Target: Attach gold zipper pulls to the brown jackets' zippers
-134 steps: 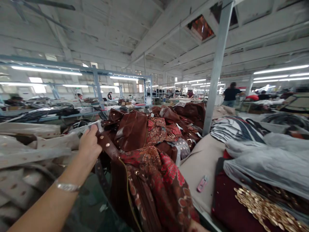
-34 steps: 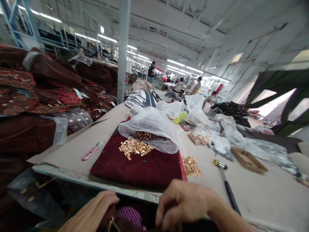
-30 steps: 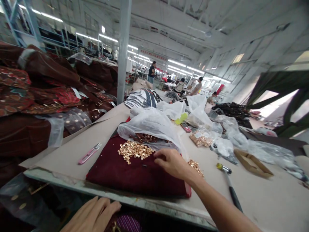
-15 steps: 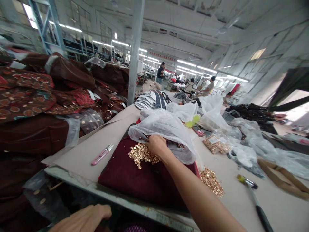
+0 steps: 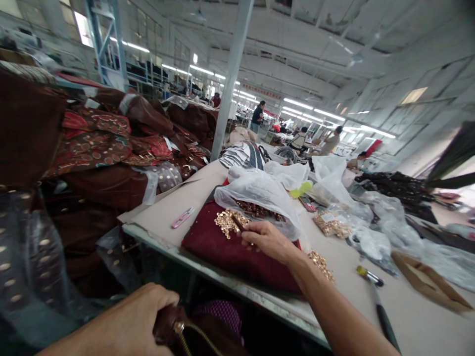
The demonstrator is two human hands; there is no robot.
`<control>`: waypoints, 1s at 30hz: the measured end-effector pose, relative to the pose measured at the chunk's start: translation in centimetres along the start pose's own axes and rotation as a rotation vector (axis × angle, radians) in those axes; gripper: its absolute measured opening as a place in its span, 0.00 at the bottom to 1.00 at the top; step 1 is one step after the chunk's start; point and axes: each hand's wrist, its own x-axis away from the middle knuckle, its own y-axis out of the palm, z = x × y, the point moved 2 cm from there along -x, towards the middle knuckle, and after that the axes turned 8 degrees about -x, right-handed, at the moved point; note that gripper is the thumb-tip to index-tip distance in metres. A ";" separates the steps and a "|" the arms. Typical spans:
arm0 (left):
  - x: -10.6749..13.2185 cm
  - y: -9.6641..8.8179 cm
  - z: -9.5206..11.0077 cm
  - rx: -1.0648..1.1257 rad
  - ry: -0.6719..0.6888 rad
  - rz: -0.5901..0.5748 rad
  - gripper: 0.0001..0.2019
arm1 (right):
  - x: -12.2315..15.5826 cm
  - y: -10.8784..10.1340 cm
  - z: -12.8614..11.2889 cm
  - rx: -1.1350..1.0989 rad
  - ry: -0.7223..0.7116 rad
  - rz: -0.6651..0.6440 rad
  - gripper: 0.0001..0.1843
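Note:
At the bottom, my left hand (image 5: pixel 143 309) grips the edge of a dark brown leather bag (image 5: pixel 168 321) with a brass zipper (image 5: pixel 180 327). My right hand (image 5: pixel 269 240) pinches a short, narrow brown strip (image 5: pixel 237 222), perhaps leather, above a maroon cloth pad (image 5: pixel 211 249). A small heap of gold round stud-like pieces (image 5: pixel 223 225) lies beside the fingertips on the pad. Just behind is an open white plastic bag (image 5: pixel 256 185) with more brown pieces (image 5: pixel 256 208) showing in its mouth. My fingers partly hide the strip.
Pink thread snips (image 5: pixel 182 218) lie left of the pad. On the right are more gold pieces (image 5: pixel 321 264), a clear bag of gold pieces (image 5: pixel 332 225), a hammer-like tool (image 5: pixel 378 301) and a cardboard tray (image 5: pixel 426 279). Brown bags (image 5: pixel 100 188) are piled left, beyond the table edge. People stand far off.
My right hand has come out of the plastic bag's mouth toward me with a brown strip. My left hand now grips the brown leather bag. The view has swung left.

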 end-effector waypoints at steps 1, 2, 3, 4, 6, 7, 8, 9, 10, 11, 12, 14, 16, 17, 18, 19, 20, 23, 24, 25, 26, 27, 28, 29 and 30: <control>0.3 -0.2 0.6 0.081 -0.009 -0.072 0.13 | 1.6 1.0 -0.4 -0.052 0.008 -0.044 0.08; 0.6 -0.3 1.2 0.147 -0.012 -0.117 0.14 | 3.1 2.0 -0.8 -0.099 0.015 -0.083 0.09; 0.8 -0.5 1.5 0.191 -0.006 -0.135 0.16 | 4.6 3.0 -1.2 -0.133 0.012 -0.111 0.11; 1.0 -0.5 1.8 0.215 0.006 -0.135 0.17 | 5.9 3.8 -1.5 -0.147 -0.007 -0.127 0.14; 1.4 -0.6 1.9 0.247 0.041 -0.136 0.19 | 8.1 5.2 -2.2 -0.096 -0.093 -0.125 0.20; 1.7 -0.5 1.9 0.264 0.063 -0.142 0.20 | 9.1 5.8 -2.6 -0.029 -0.155 -0.114 0.23; 1.9 -0.5 1.8 0.281 0.082 -0.147 0.21 | 9.9 6.3 -2.9 0.052 -0.217 -0.100 0.24; 2.3 -0.5 1.7 0.290 0.095 -0.154 0.21 | 10.6 6.8 -3.3 0.126 -0.272 -0.097 0.24; 2.6 -0.5 1.7 0.292 0.103 -0.160 0.20 | 11.3 7.3 -3.6 0.192 -0.311 -0.099 0.23; 2.9 -0.4 1.6 0.291 0.108 -0.176 0.21 | 11.8 7.7 -3.8 0.252 -0.337 -0.099 0.22; 3.2 -0.4 1.6 0.292 0.111 -0.194 0.21 | 12.4 8.1 -4.1 0.302 -0.353 -0.090 0.21; 3.8 -0.4 1.7 0.289 0.125 -0.213 0.21 | 13.2 8.8 -4.6 0.381 -0.349 -0.040 0.18; 4.2 -0.3 1.9 0.283 0.147 -0.197 0.19 | 13.9 9.4 -5.1 0.457 -0.342 0.028 0.12; 4.3 -0.3 2.0 0.280 0.155 -0.180 0.18 | 14.2 9.7 -5.3 0.489 -0.343 0.048 0.09; 4.5 -0.3 2.1 0.275 0.163 -0.167 0.17 | 14.5 10.0 -5.4 0.521 -0.355 0.058 0.06; 4.6 -0.2 2.2 0.272 0.170 -0.162 0.17 | 14.7 10.2 -5.6 0.558 -0.380 0.064 0.05; 4.6 -0.1 2.3 0.277 0.178 -0.162 0.16 | 14.9 10.4 -5.7 0.597 -0.420 0.070 0.06; 4.8 0.1 2.3 0.322 0.207 -0.176 0.15 | 15.6 10.9 -6.1 0.720 -0.566 0.111 0.11; 4.8 0.2 2.3 0.343 0.214 -0.177 0.16 | 15.8 11.1 -6.2 0.758 -0.607 0.125 0.13; 4.7 0.2 2.3 0.358 0.218 -0.177 0.17 | 15.9 11.3 -6.3 0.790 -0.635 0.135 0.15; 4.7 0.3 2.2 0.364 0.220 -0.174 0.18 | 16.0 11.5 -6.4 0.816 -0.650 0.144 0.16; 4.7 0.4 2.3 0.366 0.221 -0.171 0.18 | 16.0 11.6 -6.5 0.835 -0.655 0.149 0.17; 4.7 0.4 2.3 0.365 0.223 -0.168 0.18 | 16.0 11.8 -6.6 0.845 -0.659 0.152 0.17; 4.6 0.5 2.3 0.362 0.225 -0.165 0.17 | 16.0 12.0 -6.7 0.846 -0.670 0.157 0.16; 4.6 0.6 2.4 0.357 0.227 -0.161 0.17 | 15.9 12.1 -6.8 0.838 -0.685 0.163 0.15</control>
